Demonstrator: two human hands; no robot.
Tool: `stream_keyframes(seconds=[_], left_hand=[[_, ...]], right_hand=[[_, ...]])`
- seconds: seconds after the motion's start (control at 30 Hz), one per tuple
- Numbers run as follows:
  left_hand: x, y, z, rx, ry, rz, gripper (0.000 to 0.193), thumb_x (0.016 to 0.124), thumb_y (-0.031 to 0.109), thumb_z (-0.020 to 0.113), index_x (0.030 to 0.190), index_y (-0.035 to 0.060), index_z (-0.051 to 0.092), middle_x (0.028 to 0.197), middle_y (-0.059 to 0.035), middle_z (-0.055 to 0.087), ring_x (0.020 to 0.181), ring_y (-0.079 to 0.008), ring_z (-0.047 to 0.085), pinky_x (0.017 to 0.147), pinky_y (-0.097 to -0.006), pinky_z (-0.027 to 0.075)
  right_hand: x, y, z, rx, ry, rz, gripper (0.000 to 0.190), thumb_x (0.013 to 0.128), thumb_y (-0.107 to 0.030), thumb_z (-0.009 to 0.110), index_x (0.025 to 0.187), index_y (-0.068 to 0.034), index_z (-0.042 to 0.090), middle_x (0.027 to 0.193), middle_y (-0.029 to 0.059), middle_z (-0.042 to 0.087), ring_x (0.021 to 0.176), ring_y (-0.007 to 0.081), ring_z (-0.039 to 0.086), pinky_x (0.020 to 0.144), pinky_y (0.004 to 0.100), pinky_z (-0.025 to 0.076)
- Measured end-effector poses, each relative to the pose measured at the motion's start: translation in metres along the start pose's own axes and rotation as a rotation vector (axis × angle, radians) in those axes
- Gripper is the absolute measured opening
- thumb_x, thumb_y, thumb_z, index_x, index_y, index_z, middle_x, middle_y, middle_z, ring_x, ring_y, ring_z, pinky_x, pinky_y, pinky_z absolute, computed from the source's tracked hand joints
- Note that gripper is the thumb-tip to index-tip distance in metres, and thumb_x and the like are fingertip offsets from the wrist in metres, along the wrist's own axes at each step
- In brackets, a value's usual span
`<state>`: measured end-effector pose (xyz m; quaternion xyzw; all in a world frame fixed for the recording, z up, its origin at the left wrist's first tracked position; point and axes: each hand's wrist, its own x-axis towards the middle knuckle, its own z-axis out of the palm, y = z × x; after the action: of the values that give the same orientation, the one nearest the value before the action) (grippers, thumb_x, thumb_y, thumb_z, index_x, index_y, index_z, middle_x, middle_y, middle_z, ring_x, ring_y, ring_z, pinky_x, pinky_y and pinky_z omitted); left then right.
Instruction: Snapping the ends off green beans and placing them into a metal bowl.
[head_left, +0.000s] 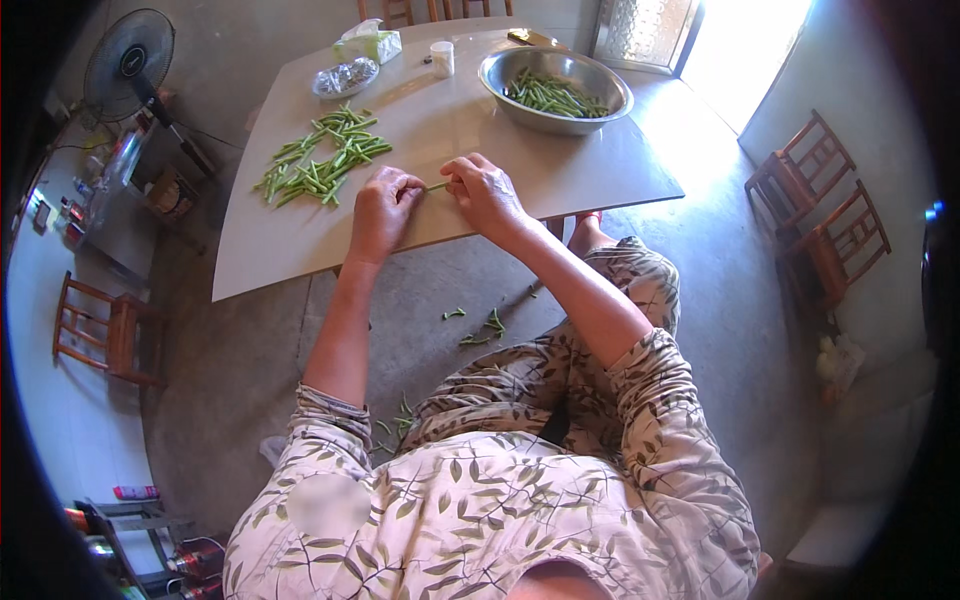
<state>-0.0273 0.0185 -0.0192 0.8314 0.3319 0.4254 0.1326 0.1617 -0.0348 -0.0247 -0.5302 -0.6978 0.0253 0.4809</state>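
Between my two hands, just above the table's near edge, a short piece of green bean (436, 186) is stretched. My left hand (386, 206) pinches one end of it between thumb and fingers. At its other end, the fingertips of my right hand (484, 191) have hold of it. Left of my left hand lies a loose pile of green bean pieces (330, 161) on the pale table (442, 127). A wide stainless steel basin (555, 124) stands at the table's right side, with more cut green beans (559, 94) inside.
At the table's back are a tissue box (371, 45), a foil-like covered dish (345, 77) and a white cup (442, 58). Bean scraps (491, 324) lie on the concrete floor. Wooden chairs (832, 232) stand at right, another chair (112, 330) and a fan (131, 64) at left.
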Motion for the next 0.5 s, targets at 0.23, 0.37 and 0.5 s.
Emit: stream_keyframes(seconds=[0.23,0.37,0.5], left_hand=[[-0.002,-0.006,0.003,0.011,0.037,-0.019,0.01,0.086,0.007,0.071,0.094,0.002,0.074,0.095,-0.0113,0.066,0.08,-0.0221,0.067,0.073,-0.0325,0.053],[-0.003,-0.002,0.004,-0.038,0.039,-0.06,0.008,0.087,0.005,0.07,0.094,0.0014,0.073,0.092,-0.0113,0.067,0.078,-0.0205,0.067,0.071,-0.0316,0.053],[-0.001,0.008,0.004,-0.089,0.087,-0.039,0.006,0.083,0.005,0.071,0.087,0.0007,0.071,0.089,-0.0149,0.067,0.083,-0.0323,0.066,0.076,-0.0397,0.053]], right_hand=[[0.001,-0.006,-0.002,-0.05,0.034,0.06,0.008,0.089,-0.012,0.065,0.09,-0.004,0.064,0.097,0.0212,0.065,0.087,0.0418,0.065,0.077,0.0499,0.052],[0.02,0.003,-0.033,-0.108,0.257,-0.003,0.009,0.092,-0.013,0.063,0.087,-0.006,0.063,0.086,0.0174,0.066,0.083,0.0388,0.066,0.075,0.0487,0.052],[0.065,-0.012,-0.107,-0.199,0.589,-0.053,0.005,0.092,-0.007,0.063,0.094,-0.005,0.067,0.085,0.0152,0.068,0.08,0.0336,0.068,0.073,0.0424,0.053]])
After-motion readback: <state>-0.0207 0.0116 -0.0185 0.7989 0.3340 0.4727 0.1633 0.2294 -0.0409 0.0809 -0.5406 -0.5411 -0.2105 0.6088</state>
